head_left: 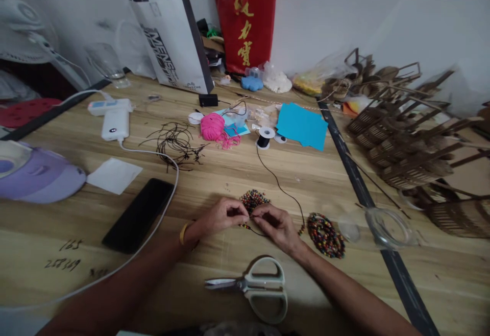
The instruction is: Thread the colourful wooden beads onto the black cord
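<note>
My left hand [225, 215] and my right hand [277, 226] meet with fingertips pinched together, closed on a thin dark cord. A small bead may be between them, too small to tell. Just beyond the fingers lies a pile of loose multicoloured beads [253, 199]. The black cord [281, 187] runs from a spool [264, 138] down to a few strung beads [300, 230] beside my right hand, and a stretch of it shows beneath both hands. Right of my right hand lies a coil of strung beads [326, 236]. Scissors [264, 289] lie nearest me, blades pointing left.
A black phone [138, 216] and a white cable [176, 172] lie left. Behind are cut black cords [174, 144], pink yarn [212, 126] and blue sheets [301, 125]. Right stand a clear round container [388, 228] and stacked brown baskets [401, 152]. Paper bags line the wall.
</note>
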Demonstrator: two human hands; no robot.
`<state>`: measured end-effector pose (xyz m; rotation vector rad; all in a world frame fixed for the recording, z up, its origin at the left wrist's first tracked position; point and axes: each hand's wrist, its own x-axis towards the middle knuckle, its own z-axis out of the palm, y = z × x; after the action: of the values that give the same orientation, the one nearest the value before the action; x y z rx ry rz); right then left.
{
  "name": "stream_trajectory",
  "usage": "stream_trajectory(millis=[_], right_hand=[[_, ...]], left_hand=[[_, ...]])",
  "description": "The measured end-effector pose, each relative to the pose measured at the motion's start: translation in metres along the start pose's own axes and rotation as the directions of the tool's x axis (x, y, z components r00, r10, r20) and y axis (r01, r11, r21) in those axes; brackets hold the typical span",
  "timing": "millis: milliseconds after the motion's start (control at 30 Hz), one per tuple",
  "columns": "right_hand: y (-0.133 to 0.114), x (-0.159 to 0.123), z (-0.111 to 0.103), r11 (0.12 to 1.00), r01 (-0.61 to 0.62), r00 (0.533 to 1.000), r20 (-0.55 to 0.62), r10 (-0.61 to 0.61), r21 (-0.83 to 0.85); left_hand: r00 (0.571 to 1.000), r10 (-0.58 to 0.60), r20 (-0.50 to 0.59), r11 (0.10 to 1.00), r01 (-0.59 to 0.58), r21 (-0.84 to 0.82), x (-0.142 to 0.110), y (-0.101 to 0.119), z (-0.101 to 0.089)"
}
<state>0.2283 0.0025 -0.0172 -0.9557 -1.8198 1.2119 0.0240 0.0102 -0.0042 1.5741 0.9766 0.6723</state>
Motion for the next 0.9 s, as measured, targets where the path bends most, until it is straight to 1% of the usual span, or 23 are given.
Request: stream_trajectory(millis=[133,667,900], right_hand=[[-0.0001,0.0002,0.0003,1.000,0.026,1.000,0.014,-0.026,-0.004],[-0.0010,-0.0004,0.0005,1.000,0.019,0.999,0.045,-0.019,-0.001],[-0.0038,0.0004,0.0018,0.999,0.048,0.996,0.080,-0.046,-0.017]], left_hand=[[1.000,0.018,0.002,1.000,-0.019,0.010,-0.0002,-0.0006,0.0001],[0.997,0.072,0.009,0.994,-0.072,0.086,-0.0006,-0.0081,0.0005],[0.996,0.086,0.027,0.994,-0.088,0.063,-0.0002,-0.0072,0.0003]])
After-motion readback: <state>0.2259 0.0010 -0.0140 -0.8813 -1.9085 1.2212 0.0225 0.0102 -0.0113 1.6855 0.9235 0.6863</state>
